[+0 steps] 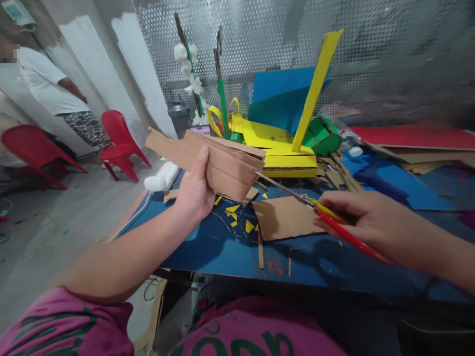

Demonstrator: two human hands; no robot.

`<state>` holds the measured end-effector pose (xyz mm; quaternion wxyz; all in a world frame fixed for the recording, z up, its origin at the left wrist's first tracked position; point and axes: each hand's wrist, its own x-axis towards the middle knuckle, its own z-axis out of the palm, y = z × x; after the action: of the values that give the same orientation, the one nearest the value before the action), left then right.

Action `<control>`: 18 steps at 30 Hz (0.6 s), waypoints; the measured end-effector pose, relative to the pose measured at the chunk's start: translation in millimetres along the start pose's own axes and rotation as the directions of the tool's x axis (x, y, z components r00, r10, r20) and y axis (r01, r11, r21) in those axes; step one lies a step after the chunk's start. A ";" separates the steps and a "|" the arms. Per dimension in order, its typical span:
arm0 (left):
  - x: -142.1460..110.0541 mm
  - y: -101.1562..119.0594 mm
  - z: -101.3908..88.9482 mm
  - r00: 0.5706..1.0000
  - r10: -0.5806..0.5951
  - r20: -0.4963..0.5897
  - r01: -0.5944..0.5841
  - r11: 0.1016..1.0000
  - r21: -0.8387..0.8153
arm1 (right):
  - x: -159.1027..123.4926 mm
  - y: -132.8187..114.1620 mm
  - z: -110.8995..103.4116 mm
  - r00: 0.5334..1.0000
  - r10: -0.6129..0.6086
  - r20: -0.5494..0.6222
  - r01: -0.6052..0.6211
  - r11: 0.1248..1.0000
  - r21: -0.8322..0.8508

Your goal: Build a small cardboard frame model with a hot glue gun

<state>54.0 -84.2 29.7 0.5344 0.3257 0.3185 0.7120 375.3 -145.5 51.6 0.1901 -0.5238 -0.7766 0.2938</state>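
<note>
My left hand (196,190) grips a folded piece of brown cardboard (226,165), thumb on its near face and fingers hidden behind. It is held up over the table's left part. In my right hand (363,217) is a pair of scissors (334,225) with red and yellow handles. Their blades point left, and the tip is at the right edge of the held cardboard; whether it touches I cannot tell. Below lie a flat cardboard sheet (285,217) and several yellow paper scraps (232,210).
A blue table (222,254) carries a yellow cardboard construction (289,160) with an upright strip. Behind it stands a blue board (285,94). A white power strip (159,180) lies at the left edge. Red chairs (118,143) and a person (55,84) are further left.
</note>
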 end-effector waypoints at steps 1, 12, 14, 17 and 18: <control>0.4 1.5 -0.2 1.000 -0.015 -0.002 0.015 1.000 0.009 | -0.7 1.5 2.8 1.000 0.001 -0.016 0.000 0.999 0.035; 32.0 18.2 -16.1 0.886 -0.374 0.274 0.181 0.823 0.538 | 36.2 27.5 53.2 0.989 0.044 -0.138 0.035 0.853 0.521; 38.1 30.1 -19.3 0.912 -0.317 0.259 0.060 0.729 0.682 | 41.5 25.8 58.4 0.988 0.049 -0.148 0.048 0.810 0.585; 42.4 49.7 -24.7 0.942 -0.192 0.274 -0.166 0.442 0.881 | 40.6 23.9 63.8 0.980 0.051 -0.191 0.079 0.783 0.617; 42.0 54.3 -25.5 0.946 -0.129 0.298 -0.240 0.341 0.909 | 38.9 23.8 65.3 0.978 0.050 -0.202 0.087 0.782 0.617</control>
<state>-5.7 -58.5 63.5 0.2692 0.6932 0.5663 0.3554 337.8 -119.6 -13.8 0.4350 -0.4516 -0.6170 0.4756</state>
